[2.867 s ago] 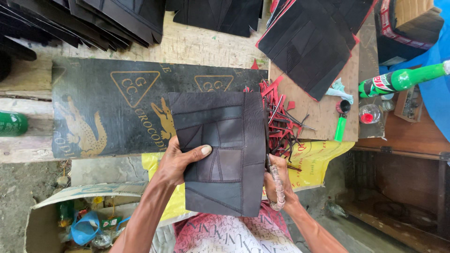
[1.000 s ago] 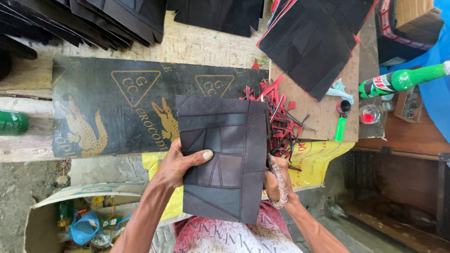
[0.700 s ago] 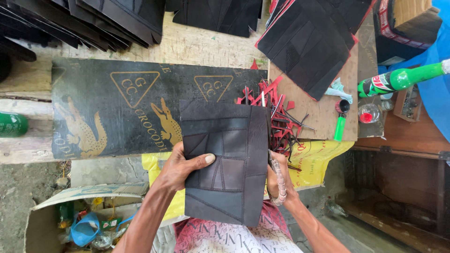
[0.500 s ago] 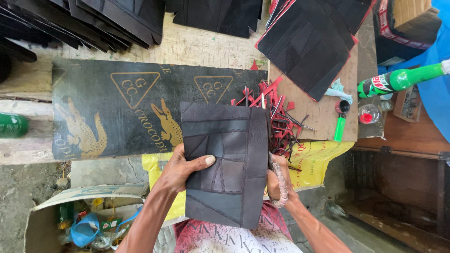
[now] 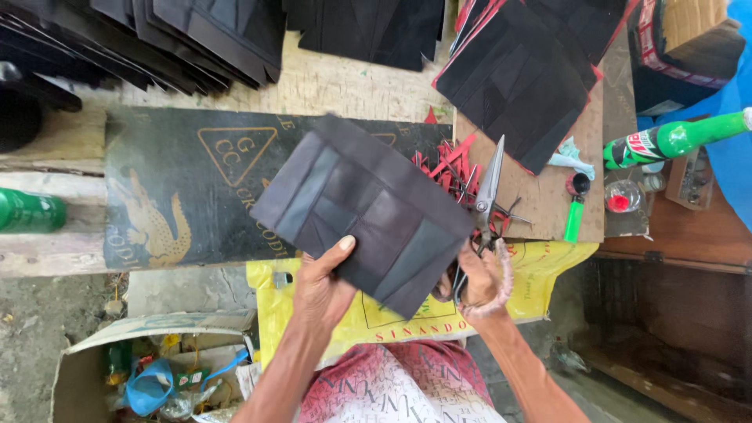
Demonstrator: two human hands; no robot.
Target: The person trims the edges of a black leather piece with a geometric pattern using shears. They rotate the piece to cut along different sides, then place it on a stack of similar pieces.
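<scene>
My left hand [image 5: 323, 286] grips a black patchwork panel [image 5: 363, 213] by its lower edge, thumb on top; the panel is tilted, its far corner toward the upper left. My right hand [image 5: 479, 276] holds a pair of scissors [image 5: 488, 185] with the blades pointing up, beside the panel's right edge. Both are held above a black mat with a gold triangle and crocodile print [image 5: 180, 188].
Stacks of black panels [image 5: 188, 31] lie at the back, another red-edged stack [image 5: 525, 70] on a board at right. Red offcuts [image 5: 450, 160] lie by the scissors. A green bottle [image 5: 674, 137], a green-handled tool [image 5: 574, 213], a yellow bag [image 5: 392, 321] and a cardboard box [image 5: 141, 368] surround me.
The panel has turned from upright to a diagonal tilt, and the scissors have come up into view with blades raised at its right edge.
</scene>
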